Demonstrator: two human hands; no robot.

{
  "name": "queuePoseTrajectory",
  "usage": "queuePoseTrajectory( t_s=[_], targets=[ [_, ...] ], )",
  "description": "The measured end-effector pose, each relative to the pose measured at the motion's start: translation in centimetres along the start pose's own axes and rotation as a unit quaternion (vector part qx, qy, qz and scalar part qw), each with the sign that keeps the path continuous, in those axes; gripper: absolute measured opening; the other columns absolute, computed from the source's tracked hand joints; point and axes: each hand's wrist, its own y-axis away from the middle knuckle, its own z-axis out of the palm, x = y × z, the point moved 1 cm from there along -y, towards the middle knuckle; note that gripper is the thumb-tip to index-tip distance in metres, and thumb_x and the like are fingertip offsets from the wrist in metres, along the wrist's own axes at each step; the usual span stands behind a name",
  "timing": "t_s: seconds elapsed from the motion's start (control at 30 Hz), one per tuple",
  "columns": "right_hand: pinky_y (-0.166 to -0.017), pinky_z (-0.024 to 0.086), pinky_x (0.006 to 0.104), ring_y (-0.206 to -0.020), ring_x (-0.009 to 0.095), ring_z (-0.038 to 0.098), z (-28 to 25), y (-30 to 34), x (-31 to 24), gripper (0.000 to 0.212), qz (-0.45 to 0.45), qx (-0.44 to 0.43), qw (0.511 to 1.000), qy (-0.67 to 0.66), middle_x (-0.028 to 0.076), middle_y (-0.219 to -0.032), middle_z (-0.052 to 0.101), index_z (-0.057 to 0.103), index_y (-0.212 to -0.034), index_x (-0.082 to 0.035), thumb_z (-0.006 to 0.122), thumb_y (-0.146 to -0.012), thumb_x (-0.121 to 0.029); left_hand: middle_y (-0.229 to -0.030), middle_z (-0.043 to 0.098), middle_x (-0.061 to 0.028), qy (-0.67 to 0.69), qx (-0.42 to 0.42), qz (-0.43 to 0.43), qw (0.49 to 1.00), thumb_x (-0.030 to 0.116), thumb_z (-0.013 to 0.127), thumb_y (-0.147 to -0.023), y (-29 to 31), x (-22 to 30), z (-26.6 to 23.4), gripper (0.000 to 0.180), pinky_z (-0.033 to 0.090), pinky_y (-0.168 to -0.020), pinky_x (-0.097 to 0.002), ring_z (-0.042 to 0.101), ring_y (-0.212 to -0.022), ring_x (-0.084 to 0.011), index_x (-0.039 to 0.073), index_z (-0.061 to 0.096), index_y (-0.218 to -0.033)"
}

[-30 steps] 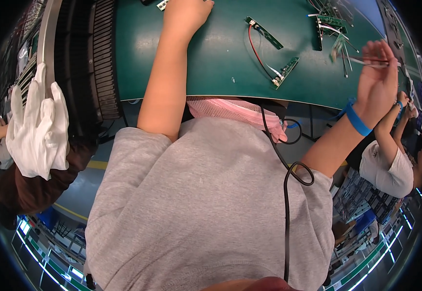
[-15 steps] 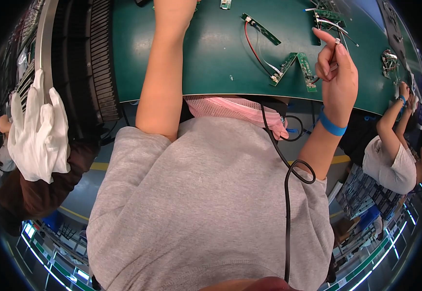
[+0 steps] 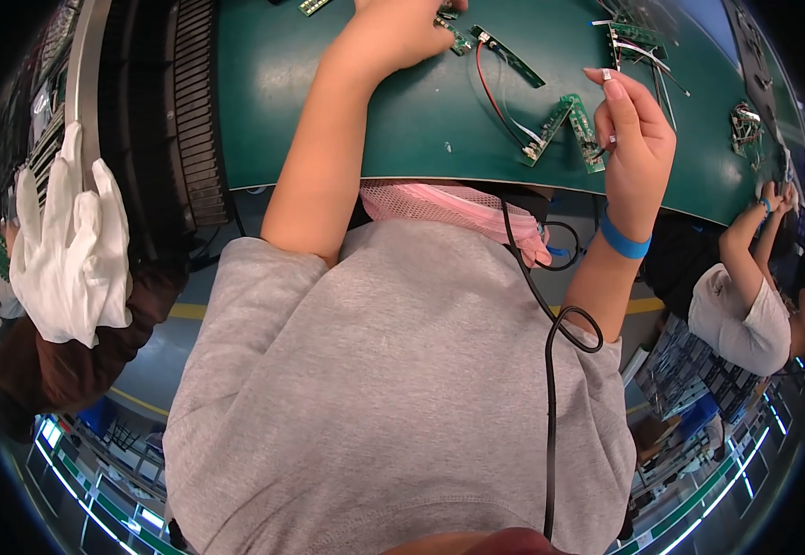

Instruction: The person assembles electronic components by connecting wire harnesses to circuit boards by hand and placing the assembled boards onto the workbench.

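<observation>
At the far side of the table, my left hand [image 3: 401, 37] has its fingers closed at a small green circuit board [image 3: 459, 41]. The fingertips partly cover that board. My right hand [image 3: 638, 125] is raised over the table's right part and pinches a small white plug [image 3: 607, 76] between thumb and forefinger. Its other fingers are curled in. Just left of this hand lie two narrow circuit boards [image 3: 551, 129] set in a V shape. A red and white wire pair [image 3: 488, 85] links them to a longer board strip [image 3: 511, 57] farther back.
More wired boards [image 3: 638, 42] lie at the back right, and another bundle [image 3: 746, 128] near the right end. Left of the table stands a black ribbed rack [image 3: 201, 111]; a white glove [image 3: 74, 250] is beside it. A black cable [image 3: 551, 416] hangs down my front. A co-worker's arms [image 3: 745, 227] are at right.
My left hand has moved right and nearer, to the small board. My right hand has shifted slightly left, with the white plug still pinched.
</observation>
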Motion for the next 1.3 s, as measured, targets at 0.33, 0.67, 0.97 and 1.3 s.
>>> queuePoseTrajectory(
  t_s=[0.33,0.67,0.97,1.3],
  targets=[
    [-0.045,0.025,0.0173,-0.051,0.002,0.035,0.3,0.0,-0.1,0.019,0.012,0.014,1.0,0.008,-0.003,-0.059,0.046,0.063,-0.092,0.002,0.055,-0.085,-0.014,-0.088,0.051,-0.0117,0.11,0.145,0.094,0.979,0.009,0.062,-0.068,-0.1,-0.5,-0.1,0.012,0.036,-0.077,-0.038,0.049,-0.086,-0.0279,0.006,0.055,-0.077],
    [-0.046,0.024,0.0164,-0.054,0.001,0.034,1.1,0.2,0.1,0.02,-0.009,-0.016,0.999,0.036,-0.004,-0.064,0.05,0.063,-0.092,0.002,0.057,-0.085,-0.015,-0.075,0.044,0.0017,0.45,-0.041,0.064,0.89,0.006,0.061,-0.076,0.6,3.2,1.4,0.02,0.035,-0.057,-0.0176,0.041,-0.065,-0.0037,0.005,0.044,-0.087],
    [-0.046,0.025,0.0161,-0.055,0.0,0.037,1.1,0.6,0.0,0.019,0.023,-0.013,0.997,0.066,-0.005,-0.066,0.052,0.061,-0.088,0.003,0.058,-0.084,-0.015,-0.072,0.045,0.0009,0.45,-0.086,0.076,0.886,0.006,0.056,-0.083,1.5,4.7,2.7,0.02,0.036,-0.051,-0.017,0.044,-0.061,-0.0032,0.003,0.044,-0.099],
    [-0.045,0.024,0.0184,-0.054,0.001,0.034,0.1,-0.3,0.2,0.016,0.036,-0.035,0.989,0.14,-0.006,-0.058,0.046,0.059,-0.079,0.002,0.058,-0.082,-0.014,-0.071,0.055,-0.0075,0.259,0.035,0.203,0.944,0.015,0.062,-0.076,1.5,4.0,4.1,0.033,0.045,-0.057,-0.0293,0.056,-0.063,-0.0213,0.008,0.052,-0.107]
  ],
)
